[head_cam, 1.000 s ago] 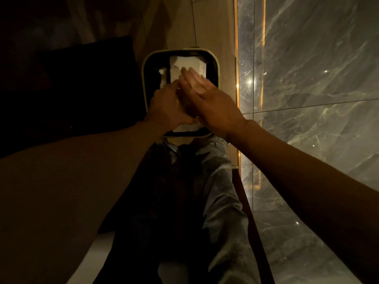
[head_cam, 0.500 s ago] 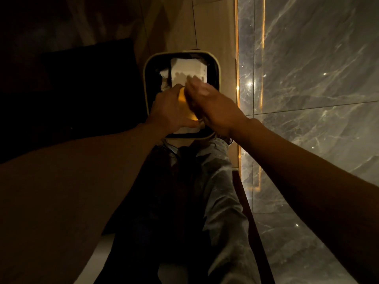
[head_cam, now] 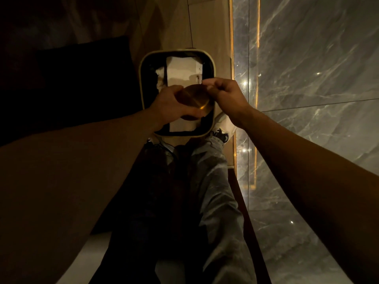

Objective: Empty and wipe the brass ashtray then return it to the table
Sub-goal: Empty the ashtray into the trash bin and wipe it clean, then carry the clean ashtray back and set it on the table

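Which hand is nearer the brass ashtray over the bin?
Left. The left hand grips the brass ashtray from its left side; the right hand, fingers curled, sits just beside its right edge.

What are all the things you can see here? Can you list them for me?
brass ashtray: one, golden, held over the bin, its flat round face towards the camera
waste bin: one, cream rim with dark liner, on the floor in front of the feet
paper: white pieces, number unclear, inside the bin
wooden floor: pale brown, under and beyond the bin
marble wall: grey with white veins, on the right, with a glowing strip along its edge
shoe: one clearly seen, white, by the bin's near right corner
trousers: grey, bottom centre
left hand: gripping the ashtray
right hand: fingers closed by the ashtray's right edge
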Demonstrator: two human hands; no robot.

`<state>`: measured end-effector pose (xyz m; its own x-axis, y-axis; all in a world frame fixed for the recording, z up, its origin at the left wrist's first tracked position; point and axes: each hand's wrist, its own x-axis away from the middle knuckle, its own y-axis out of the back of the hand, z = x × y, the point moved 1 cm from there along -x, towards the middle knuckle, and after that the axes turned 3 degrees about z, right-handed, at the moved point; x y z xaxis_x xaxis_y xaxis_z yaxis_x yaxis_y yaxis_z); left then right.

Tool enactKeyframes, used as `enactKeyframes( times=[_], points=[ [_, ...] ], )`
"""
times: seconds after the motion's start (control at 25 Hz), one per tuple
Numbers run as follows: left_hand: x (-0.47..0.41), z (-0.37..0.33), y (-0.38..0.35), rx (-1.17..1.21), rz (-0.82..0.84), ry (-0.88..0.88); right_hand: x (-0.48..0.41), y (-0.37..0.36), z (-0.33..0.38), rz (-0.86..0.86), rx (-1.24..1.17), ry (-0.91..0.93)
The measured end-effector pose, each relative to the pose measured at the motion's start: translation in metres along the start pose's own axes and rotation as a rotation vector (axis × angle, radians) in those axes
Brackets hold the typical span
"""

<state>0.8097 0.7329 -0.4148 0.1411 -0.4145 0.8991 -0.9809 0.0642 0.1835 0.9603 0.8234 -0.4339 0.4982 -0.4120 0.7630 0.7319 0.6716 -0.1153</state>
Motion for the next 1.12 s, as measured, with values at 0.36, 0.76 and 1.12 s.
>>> enactKeyframes(
  times=[0.36,0.76,1.12],
  points=[
    [0.023,-0.025,-0.004,0.756,0.154,0.198,0.024,0.012,0.015,0.032,-0.146,-0.051],
    [0.078,-0.081,-0.002,0.631,-0.040,0.054,0.083,0.030,0.067,-0.124,-0.082,0.096],
    [0.227,-0.158,0.034,0.368,-0.092,-0.331,0.203,0.019,0.178,-0.231,-0.128,0.206]
  ],
)
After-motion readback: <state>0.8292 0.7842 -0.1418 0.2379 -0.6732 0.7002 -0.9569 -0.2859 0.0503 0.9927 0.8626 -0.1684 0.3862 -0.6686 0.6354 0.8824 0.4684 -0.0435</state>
